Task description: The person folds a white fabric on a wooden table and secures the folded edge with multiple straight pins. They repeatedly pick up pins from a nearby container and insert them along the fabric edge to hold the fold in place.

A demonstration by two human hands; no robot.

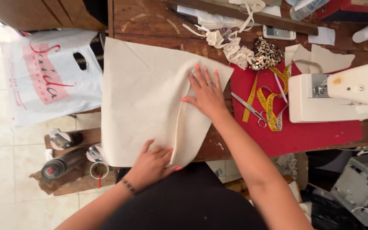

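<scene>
A large piece of cream fabric (145, 98) lies folded on the wooden table (150, 21), its left part hanging past the table's edge. My right hand (207, 91) presses flat on the fabric's upper right part, fingers spread, a ring on one finger. My left hand (152, 164) rests on the fabric's near edge, fingers bent over the fold line, with a bracelet on the wrist. A raised fold runs between the two hands.
Scissors (250, 110) and a yellow tape measure (271, 104) lie on a red mat (311, 136) beside a white sewing machine (341, 91). Lace trim (231, 44), a beaded piece (267, 53) and a calculator (277, 33) sit at the back. A white plastic bag (50, 76) hangs at left, bottles (62, 164) below.
</scene>
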